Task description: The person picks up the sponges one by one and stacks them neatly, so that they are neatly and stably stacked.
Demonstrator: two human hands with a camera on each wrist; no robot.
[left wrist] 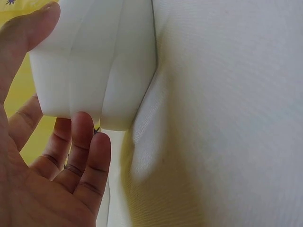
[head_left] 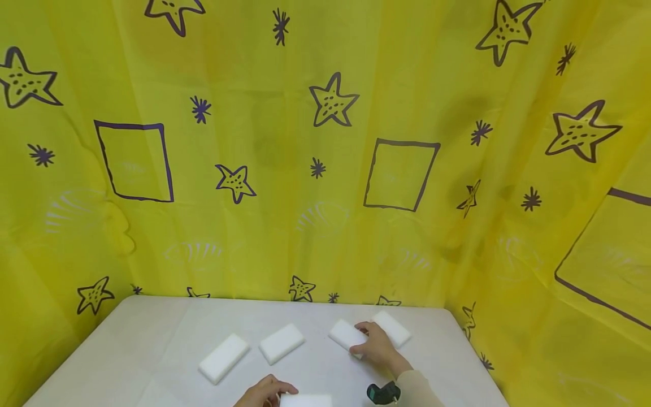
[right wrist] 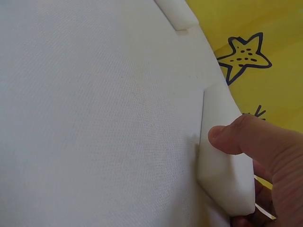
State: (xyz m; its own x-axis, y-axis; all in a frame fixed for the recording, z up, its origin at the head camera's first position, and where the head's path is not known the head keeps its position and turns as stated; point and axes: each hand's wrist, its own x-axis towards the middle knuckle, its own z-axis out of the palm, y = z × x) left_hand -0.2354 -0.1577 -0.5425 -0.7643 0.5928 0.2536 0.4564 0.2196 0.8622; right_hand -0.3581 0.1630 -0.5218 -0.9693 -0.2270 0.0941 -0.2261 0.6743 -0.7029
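Yellow sheeting (head_left: 254,73), printed with dark starfish (head_left: 334,100), hangs behind and along both sides; before it we record one white table (head_left: 152,362) with rounded far corners; at its left, one first block (head_left: 224,359), white, oblong, lying flat on a slant; next, at the lower edge, the left hand (head_left: 267,391), fingers curled, gripping the end of the nearest block (head_left: 307,401), which the head view cuts off; just beyond these, one second block (head_left: 282,343), white, flat, likewise slanted; right of centre, one third block (head_left: 343,332), white, on the far part of the table, slanted the opposite way; upon it, the right hand (head_left: 377,346), holding it between thumb and fingers, as we confirm in the right wrist view; at that wrist, one dark device (head_left: 383,393) and a pale sleeve (head_left: 419,390); lastly, just beyond the hand, one far block (head_left: 394,328), white, lying flat, partly hidden by it.
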